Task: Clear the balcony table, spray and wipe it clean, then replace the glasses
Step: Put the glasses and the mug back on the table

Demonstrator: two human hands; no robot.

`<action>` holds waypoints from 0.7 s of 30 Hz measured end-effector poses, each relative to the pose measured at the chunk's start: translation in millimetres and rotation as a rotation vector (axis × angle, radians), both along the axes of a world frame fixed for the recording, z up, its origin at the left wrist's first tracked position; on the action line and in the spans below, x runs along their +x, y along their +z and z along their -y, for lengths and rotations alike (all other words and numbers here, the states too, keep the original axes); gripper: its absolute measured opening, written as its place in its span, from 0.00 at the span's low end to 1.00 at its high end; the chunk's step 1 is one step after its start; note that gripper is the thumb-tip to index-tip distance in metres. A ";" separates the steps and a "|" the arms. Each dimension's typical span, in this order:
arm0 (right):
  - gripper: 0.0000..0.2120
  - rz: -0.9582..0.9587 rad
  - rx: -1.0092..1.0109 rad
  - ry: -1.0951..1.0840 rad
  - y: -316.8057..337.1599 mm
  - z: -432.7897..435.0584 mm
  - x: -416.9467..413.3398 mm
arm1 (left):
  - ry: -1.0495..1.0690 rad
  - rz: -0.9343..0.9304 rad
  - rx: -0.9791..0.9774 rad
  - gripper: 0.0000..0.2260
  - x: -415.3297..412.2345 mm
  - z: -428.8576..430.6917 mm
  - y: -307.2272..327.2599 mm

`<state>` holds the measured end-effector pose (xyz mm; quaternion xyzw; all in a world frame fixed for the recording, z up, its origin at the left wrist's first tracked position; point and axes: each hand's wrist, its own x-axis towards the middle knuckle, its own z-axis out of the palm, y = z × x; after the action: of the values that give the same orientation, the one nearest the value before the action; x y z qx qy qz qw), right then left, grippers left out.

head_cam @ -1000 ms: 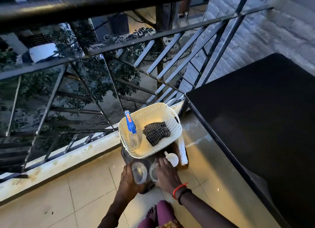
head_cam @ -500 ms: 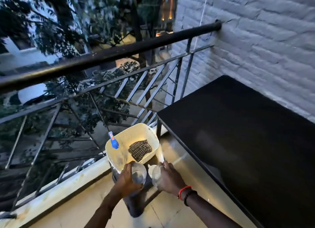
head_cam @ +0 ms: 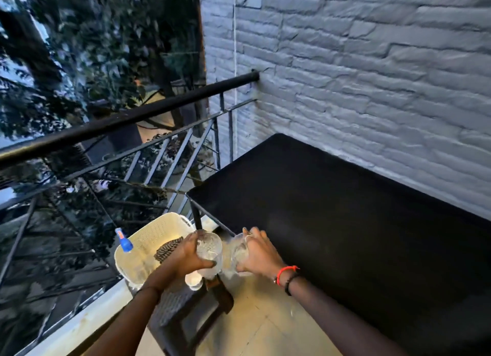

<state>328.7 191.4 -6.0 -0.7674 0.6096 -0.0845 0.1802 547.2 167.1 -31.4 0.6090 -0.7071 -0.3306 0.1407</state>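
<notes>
Left hand (head_cam: pixel 186 254) curls round the left glass (head_cam: pixel 210 249), right hand (head_cam: pixel 259 252) round the right glass (head_cam: pixel 239 252), both just short of the table (head_cam: pixel 345 222), which lies rightward; right hand nearer.

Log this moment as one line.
phase: replacing | left hand: grips left glass | right hand: grips right glass | table: neither glass on it yet | basket: holds cloth, spray bottle
</notes>
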 end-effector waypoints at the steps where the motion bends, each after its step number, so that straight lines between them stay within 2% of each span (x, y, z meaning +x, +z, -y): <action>1: 0.51 0.022 -0.003 -0.004 4.3 -0.8 -5.2 | -0.004 -0.005 0.002 0.40 -4.9 0.7 3.2; 5: 0.50 0.032 -0.035 -0.087 15.0 -8.8 -46.1 | -0.063 -0.043 -0.012 0.45 -45.2 6.0 19.9; 9: 0.48 0.016 -0.044 -0.185 20.4 -18.5 -93.0 | -0.137 -0.092 -0.005 0.43 -95.4 11.3 30.8; 14: 0.50 0.028 -0.027 -0.339 24.7 -26.0 -149.9 | -0.227 -0.082 -0.011 0.48 -152.6 37.8 25.7; 21: 0.48 0.082 -0.037 -0.543 28.6 -22.8 -222.2 | -0.411 -0.077 0.038 0.46 -239.8 80.1 33.9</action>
<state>106.5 214.2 22.6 -0.5750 0.7834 -0.1719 0.1614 307.4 87.0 2.5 0.4415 -0.8042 -0.3886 0.0855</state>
